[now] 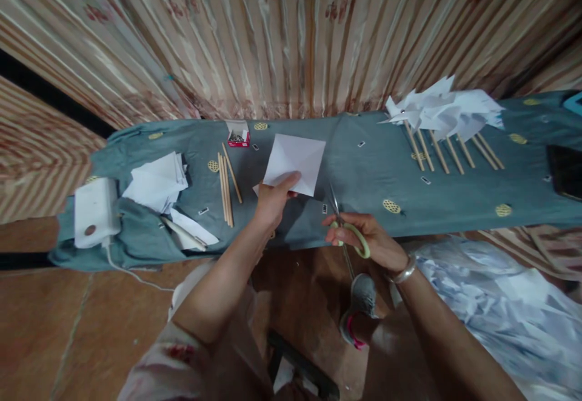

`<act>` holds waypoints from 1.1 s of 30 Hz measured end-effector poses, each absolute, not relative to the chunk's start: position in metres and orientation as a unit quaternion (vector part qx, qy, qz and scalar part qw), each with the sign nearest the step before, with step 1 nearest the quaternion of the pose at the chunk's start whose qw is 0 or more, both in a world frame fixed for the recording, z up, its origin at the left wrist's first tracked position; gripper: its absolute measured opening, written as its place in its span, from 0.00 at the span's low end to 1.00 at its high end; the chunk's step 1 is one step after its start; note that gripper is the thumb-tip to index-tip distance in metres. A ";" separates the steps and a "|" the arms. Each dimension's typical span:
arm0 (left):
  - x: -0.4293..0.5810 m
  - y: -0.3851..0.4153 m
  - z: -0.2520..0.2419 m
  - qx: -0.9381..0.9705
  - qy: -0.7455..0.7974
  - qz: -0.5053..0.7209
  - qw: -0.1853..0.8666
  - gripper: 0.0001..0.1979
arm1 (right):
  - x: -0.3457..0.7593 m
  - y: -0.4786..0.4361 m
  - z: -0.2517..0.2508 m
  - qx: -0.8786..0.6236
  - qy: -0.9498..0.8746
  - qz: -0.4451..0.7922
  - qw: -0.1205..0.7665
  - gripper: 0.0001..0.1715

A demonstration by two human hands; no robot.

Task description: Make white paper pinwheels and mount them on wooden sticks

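Between the thumb and fingers of my left hand point(274, 202) is a square sheet of white paper point(296, 161) with crease lines, held over the cloth-covered table. My right hand point(370, 235) grips scissors point(362, 244) with pale green handles, fingers in the loops. The scissor blades point up and away, just right of the paper and apart from it. Left of the paper lie several thin wooden sticks point(226, 188). A small red box point(239, 134) of metal pins or tacks stands open behind them.
Paper pinwheels point(448, 110) on sticks lie at the back right. At left are a stack of paper squares point(157, 179), a pen point(184, 233) and a white device point(96, 213) with a cable. A dark phone-like object point(564, 170) rests far right; a plastic bag of paper point(504, 298) sits below.
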State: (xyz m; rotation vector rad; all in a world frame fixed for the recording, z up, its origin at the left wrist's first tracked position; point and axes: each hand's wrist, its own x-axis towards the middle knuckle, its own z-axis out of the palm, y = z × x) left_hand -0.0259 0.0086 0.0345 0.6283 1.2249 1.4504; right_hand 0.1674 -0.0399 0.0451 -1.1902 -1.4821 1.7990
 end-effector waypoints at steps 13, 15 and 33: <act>-0.013 0.004 0.030 0.285 0.513 0.583 0.562 0.13 | 0.157 -0.042 0.043 -0.427 -0.549 0.682 0.229 0.27; -0.012 0.004 0.029 0.285 0.513 0.583 0.563 0.14 | 0.157 -0.042 0.044 -0.430 -0.551 0.677 0.230 0.28; -0.009 0.003 0.027 0.289 0.500 0.587 0.567 0.13 | 0.158 -0.042 0.044 -0.431 -0.544 0.680 0.236 0.28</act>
